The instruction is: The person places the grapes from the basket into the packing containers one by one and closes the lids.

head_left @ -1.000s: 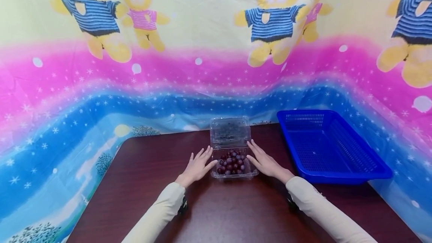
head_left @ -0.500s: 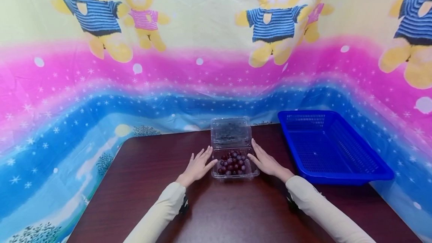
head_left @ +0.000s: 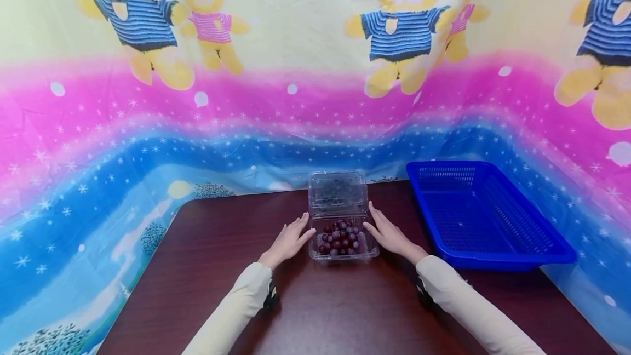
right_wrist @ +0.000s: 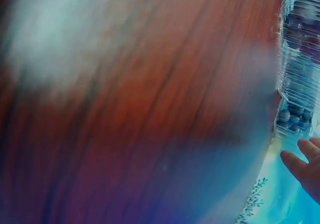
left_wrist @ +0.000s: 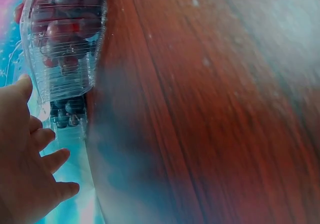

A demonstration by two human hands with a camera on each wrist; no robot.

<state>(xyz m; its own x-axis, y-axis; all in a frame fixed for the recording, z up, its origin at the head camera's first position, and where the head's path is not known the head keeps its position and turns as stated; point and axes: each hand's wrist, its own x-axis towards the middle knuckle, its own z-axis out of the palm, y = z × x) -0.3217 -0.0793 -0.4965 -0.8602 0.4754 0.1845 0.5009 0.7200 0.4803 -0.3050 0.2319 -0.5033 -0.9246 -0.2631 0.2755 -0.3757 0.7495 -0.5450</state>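
Observation:
A clear plastic clamshell box (head_left: 320,253) stands on the table in the head view, its lid (head_left: 337,188) raised at the back. Dark red grapes (head_left: 340,237) lie inside it. Along the box's left side is my left hand (head_left: 287,242), fingers extended and the thumb at the rim. On the other side my right hand (head_left: 390,235) has its fingers stretched forward, thumb close to the rim. Whether either hand touches the box is hard to tell. In the left wrist view the left hand (left_wrist: 22,154) has spread fingers; the right wrist view shows only some right-hand fingers (right_wrist: 297,166).
A blue plastic basket (head_left: 493,259) with perforated sides stands on the right of the dark brown table (head_left: 315,311). A printed cloth (head_left: 276,108) with bears hangs behind the table and along its sides.
My right hand's fingers have shifted slightly outward, away from the box. The left hand has drawn back a little to the left. The box, grapes and basket stay in place.

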